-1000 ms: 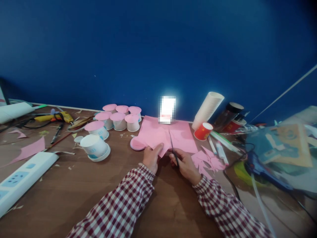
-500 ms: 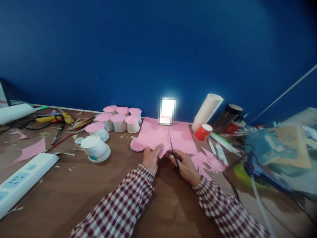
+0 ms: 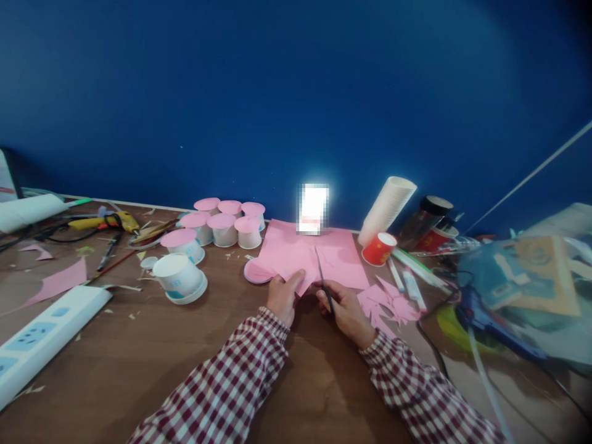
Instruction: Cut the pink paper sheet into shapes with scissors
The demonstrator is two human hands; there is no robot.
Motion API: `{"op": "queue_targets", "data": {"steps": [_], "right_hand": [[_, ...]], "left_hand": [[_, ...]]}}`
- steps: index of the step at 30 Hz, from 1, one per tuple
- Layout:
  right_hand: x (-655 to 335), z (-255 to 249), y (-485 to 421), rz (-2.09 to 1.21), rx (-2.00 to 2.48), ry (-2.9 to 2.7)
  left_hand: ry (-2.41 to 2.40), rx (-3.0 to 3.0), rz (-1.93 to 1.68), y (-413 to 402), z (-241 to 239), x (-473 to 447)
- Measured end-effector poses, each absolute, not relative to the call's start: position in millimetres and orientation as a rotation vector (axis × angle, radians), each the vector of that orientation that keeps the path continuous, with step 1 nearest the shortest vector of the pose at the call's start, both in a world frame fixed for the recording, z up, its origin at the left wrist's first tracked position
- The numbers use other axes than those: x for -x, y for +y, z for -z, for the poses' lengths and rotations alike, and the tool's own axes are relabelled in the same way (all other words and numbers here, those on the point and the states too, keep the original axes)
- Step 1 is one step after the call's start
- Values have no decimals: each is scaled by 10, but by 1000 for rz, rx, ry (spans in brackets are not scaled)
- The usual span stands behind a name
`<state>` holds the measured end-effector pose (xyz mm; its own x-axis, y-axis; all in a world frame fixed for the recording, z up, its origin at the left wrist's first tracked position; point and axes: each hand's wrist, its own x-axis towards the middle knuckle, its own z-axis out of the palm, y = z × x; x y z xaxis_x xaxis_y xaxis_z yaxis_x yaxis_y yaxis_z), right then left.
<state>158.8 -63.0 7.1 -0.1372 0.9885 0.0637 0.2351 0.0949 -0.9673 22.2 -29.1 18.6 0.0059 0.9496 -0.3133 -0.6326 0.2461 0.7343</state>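
Note:
My left hand [image 3: 283,297] pinches a piece of pink paper [image 3: 300,271], thumb on top and fingers underneath. In my right hand [image 3: 345,308] is a pair of dark scissors [image 3: 322,274], its blades pointing away from me at the right edge of that piece. Behind them a larger pink sheet [image 3: 345,250] lies flat against the wall side. A rounded pink paper piece [image 3: 258,271] sits just left of my left hand. To the right of my right hand is a heap of pink paper scraps [image 3: 386,302].
Several paper cups with pink tops [image 3: 223,228] stand at the back left, near an upturned white cup [image 3: 178,274]. A power strip [image 3: 46,336] lies front left. On the right are stacked white cups [image 3: 387,209], a red cup [image 3: 380,248], markers [image 3: 414,288] and a blue glue gun [image 3: 497,324].
Hardly anything differs. Both hands, the paper and the scissors keep their places; the whole view has shifted very slightly.

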Motion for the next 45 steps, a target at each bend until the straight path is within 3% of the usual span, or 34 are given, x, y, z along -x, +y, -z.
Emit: {"op": "queue_targets", "data": {"steps": [45], "right_hand": [[-1590, -76, -639, -1129, 1266, -1518]], "left_hand": [[933, -413, -1350, -289, -220, -234]]}}
